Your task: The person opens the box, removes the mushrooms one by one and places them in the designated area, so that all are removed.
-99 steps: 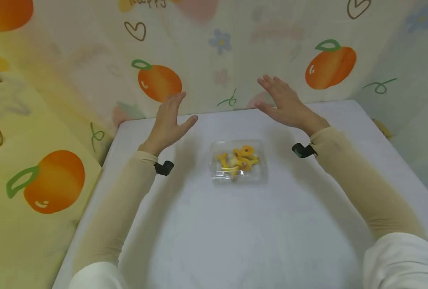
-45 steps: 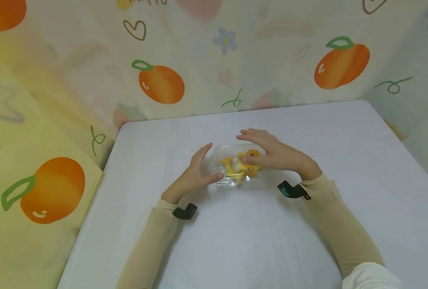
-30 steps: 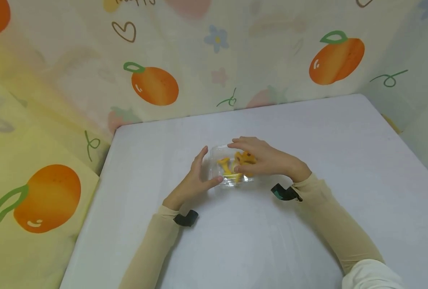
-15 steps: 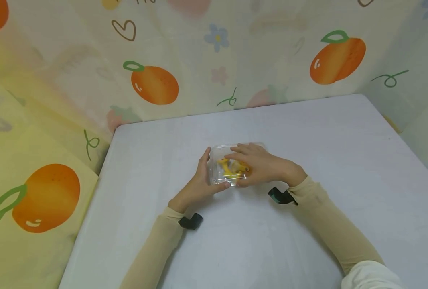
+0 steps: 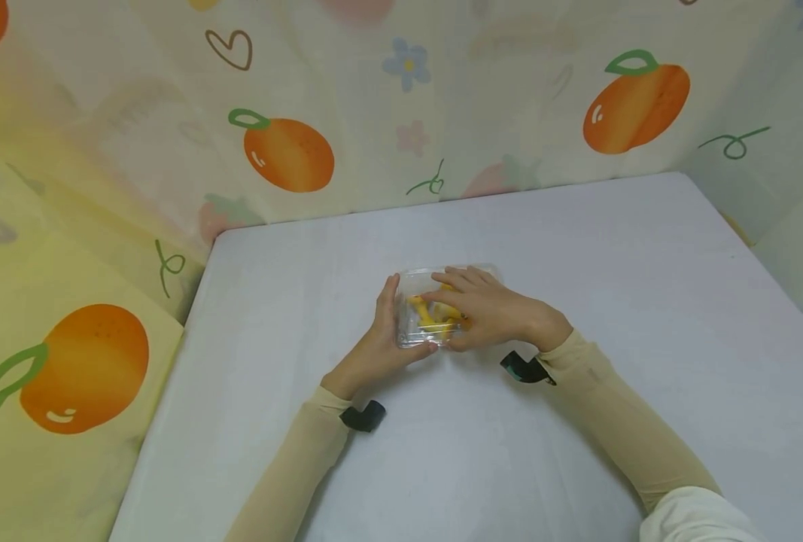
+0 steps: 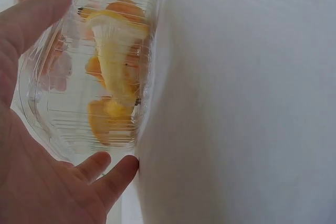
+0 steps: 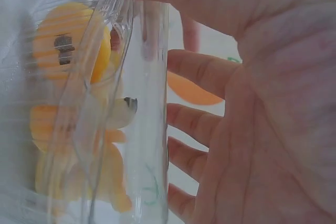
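Note:
A clear plastic lidded box (image 5: 411, 284) sits on the white-covered table (image 5: 509, 452). Inside are several yellow-orange pieces (image 5: 425, 315) with dark spots, seen through ridged plastic in both wrist views; their exact kind is unclear. My left hand (image 5: 379, 342) grips the box's left side, fingers along that side and thumb at the front edge. Over the right part of the lid lies my right hand (image 5: 492, 310), fingers spread across the top and thumb at the front edge near the left thumb. In the right wrist view that thumb touches the rim of the box (image 7: 149, 182).
A fabric backdrop (image 5: 367, 113) printed with oranges, flowers and hearts stands behind the table and continues along the left and right sides. Each wrist wears a small black camera mount. The table's left edge (image 5: 171, 376) borders the yellow cloth.
Both hands have come down from above and in to the box. The right hand has moved left over the lid, and the left hand has closed in on the left side. The box has barely shifted.

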The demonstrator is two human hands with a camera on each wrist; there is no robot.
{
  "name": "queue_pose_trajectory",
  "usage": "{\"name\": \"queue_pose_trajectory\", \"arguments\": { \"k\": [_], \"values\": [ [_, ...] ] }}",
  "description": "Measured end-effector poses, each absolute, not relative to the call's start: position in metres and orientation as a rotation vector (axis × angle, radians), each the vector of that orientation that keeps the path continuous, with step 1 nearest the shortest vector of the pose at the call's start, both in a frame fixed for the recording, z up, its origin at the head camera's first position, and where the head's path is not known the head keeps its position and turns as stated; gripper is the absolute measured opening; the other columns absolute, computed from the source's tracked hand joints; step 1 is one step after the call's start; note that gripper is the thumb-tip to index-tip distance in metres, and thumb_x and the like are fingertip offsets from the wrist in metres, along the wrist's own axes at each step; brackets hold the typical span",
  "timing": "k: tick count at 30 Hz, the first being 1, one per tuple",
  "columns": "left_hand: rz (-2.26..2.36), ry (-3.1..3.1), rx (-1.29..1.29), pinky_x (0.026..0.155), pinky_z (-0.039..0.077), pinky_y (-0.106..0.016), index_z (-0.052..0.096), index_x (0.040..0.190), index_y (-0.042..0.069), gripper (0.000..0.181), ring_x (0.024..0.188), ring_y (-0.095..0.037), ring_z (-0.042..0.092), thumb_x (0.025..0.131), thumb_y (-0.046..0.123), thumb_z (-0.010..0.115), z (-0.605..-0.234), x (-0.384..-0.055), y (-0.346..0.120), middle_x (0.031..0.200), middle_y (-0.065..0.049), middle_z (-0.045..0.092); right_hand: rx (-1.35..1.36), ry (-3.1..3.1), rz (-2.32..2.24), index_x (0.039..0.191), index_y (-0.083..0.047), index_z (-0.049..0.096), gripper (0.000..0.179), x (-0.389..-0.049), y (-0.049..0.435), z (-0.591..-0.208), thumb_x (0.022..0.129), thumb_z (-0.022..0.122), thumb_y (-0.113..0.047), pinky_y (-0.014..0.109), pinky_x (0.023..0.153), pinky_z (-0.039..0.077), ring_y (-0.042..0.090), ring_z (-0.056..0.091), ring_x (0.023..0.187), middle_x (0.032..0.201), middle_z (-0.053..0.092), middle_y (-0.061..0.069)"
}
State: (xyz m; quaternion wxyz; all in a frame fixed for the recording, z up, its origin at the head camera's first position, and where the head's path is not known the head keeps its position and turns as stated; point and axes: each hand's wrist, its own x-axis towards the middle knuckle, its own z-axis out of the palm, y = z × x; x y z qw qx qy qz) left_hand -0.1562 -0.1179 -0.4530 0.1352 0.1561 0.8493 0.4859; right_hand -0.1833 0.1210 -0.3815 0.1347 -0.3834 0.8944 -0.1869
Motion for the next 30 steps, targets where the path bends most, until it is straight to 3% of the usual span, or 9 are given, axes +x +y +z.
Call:
{"name": "queue_pose_trajectory", "arguments": {
  "k": [8, 13, 19, 25, 30],
  "values": [
    [1.378, 2.485, 0.529, 0.124, 0.023, -0.056, -0.018, 0.159, 0.029, 0.125, 0.158, -0.035, 0.005, 0.085, 0.033, 0.082, -0.453, -0.160, -0.116, 0.169, -0.004, -0.013, -1.076, 2.635, -0.505, 0.152, -0.019, 0.045, 0.073, -0.182, 0.117, -0.381, 0.086, 0.072, -0.036, 0.063, 0.125, 0.012, 0.042, 0.018, 0.155, 0.164, 0.029, 0.016],
    [1.364, 2.452, 0.459, 0.123, 0.025, -0.055, -0.025, 0.159, 0.025, 0.130, 0.157, -0.034, 0.010, 0.084, 0.040, 0.081, -0.452, -0.160, -0.115, 0.171, -0.007, -0.011, -1.062, 2.666, -0.470, 0.152, -0.018, 0.044, 0.074, -0.180, 0.112, -0.382, 0.086, 0.071, -0.038, 0.063, 0.125, 0.011, 0.043, 0.019, 0.154, 0.163, 0.030, 0.018],
    [1.345, 2.405, 0.387, 0.124, 0.024, -0.053, -0.030, 0.156, 0.026, 0.134, 0.158, -0.032, 0.013, 0.084, 0.046, 0.081, -0.455, -0.159, -0.116, 0.171, -0.009, -0.009, -1.065, 2.679, -0.442, 0.152, -0.017, 0.043, 0.076, -0.179, 0.109, -0.388, 0.084, 0.069, -0.037, 0.064, 0.125, 0.010, 0.044, 0.019, 0.154, 0.163, 0.029, 0.019],
    [1.322, 2.395, 0.312, 0.125, 0.022, -0.052, -0.033, 0.155, 0.027, 0.139, 0.157, -0.028, 0.017, 0.080, 0.056, 0.080, -0.456, -0.159, -0.119, 0.172, -0.004, 0.004, -1.104, 2.706, -0.452, 0.150, -0.016, 0.045, 0.071, -0.178, 0.109, -0.391, 0.085, 0.067, -0.036, 0.062, 0.124, 0.015, 0.044, 0.024, 0.151, 0.159, 0.035, 0.019],
    [1.301, 2.384, 0.285, 0.124, 0.022, -0.056, -0.027, 0.158, 0.028, 0.139, 0.157, -0.028, 0.017, 0.076, 0.065, 0.079, -0.459, -0.160, -0.122, 0.172, -0.001, 0.005, -1.127, 2.741, -0.451, 0.148, -0.017, 0.049, 0.069, -0.178, 0.109, -0.393, 0.085, 0.069, -0.036, 0.059, 0.124, 0.019, 0.042, 0.030, 0.148, 0.156, 0.041, 0.017]
  ]
}}
